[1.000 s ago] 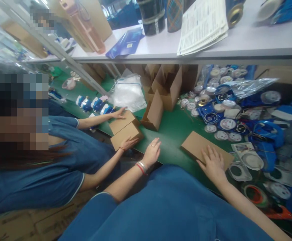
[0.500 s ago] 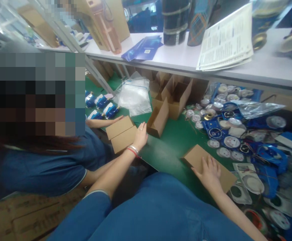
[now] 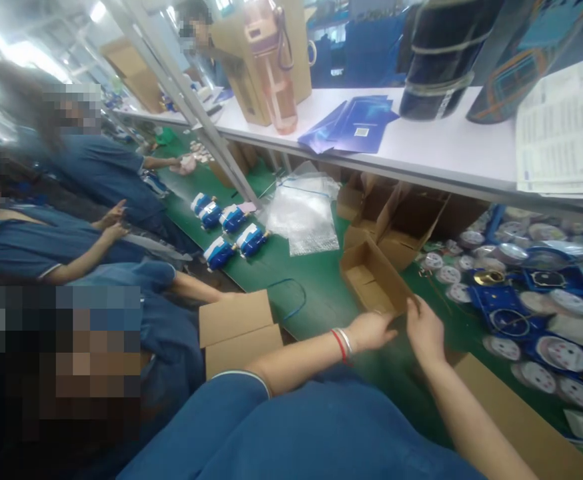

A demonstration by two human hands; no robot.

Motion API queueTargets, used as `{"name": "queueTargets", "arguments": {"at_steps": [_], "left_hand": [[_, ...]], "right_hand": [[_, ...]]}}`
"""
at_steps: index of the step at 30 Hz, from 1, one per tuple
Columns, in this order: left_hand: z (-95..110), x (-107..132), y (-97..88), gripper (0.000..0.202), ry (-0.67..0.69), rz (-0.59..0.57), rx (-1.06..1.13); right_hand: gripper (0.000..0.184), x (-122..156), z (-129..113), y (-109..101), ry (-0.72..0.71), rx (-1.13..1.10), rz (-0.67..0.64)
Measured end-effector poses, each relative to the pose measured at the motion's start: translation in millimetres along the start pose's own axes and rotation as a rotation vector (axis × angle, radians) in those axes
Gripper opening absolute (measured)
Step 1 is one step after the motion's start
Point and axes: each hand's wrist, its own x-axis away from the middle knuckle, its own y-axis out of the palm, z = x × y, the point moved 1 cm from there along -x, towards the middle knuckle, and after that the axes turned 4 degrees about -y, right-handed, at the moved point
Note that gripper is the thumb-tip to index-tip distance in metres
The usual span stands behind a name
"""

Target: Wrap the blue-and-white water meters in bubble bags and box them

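Observation:
An open, empty cardboard box lies on its side on the green belt. My left hand, with red and silver bracelets at the wrist, has its fingers curled on the box's near edge. My right hand grips the box's near right corner. Under my right forearm lies a closed flat cardboard box. A second closed box sits at the belt's near edge to my left, beside a co-worker.
Blue water meters and clear bubble bags lie farther along the belt. More open cartons stand under the white shelf. Several round dial parts crowd the right. Co-workers in blue sit along the left.
My left hand left the co-worker's closed box and my right hand left the flat box; both moved to the open carton. The view swung left and up.

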Motion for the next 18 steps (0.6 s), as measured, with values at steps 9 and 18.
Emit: {"name": "queueTargets", "arguments": {"at_steps": [9,18], "left_hand": [[-146,60,-74.1,0.021,-0.505,0.480,-0.097],[-316,1,-97.6,0.023,-0.482,0.116,-0.200]], "right_hand": [[0.050,-83,0,24,-0.218,0.043,-0.070],[0.066,-54,-45,13,-0.017,0.021,0.154]]}}
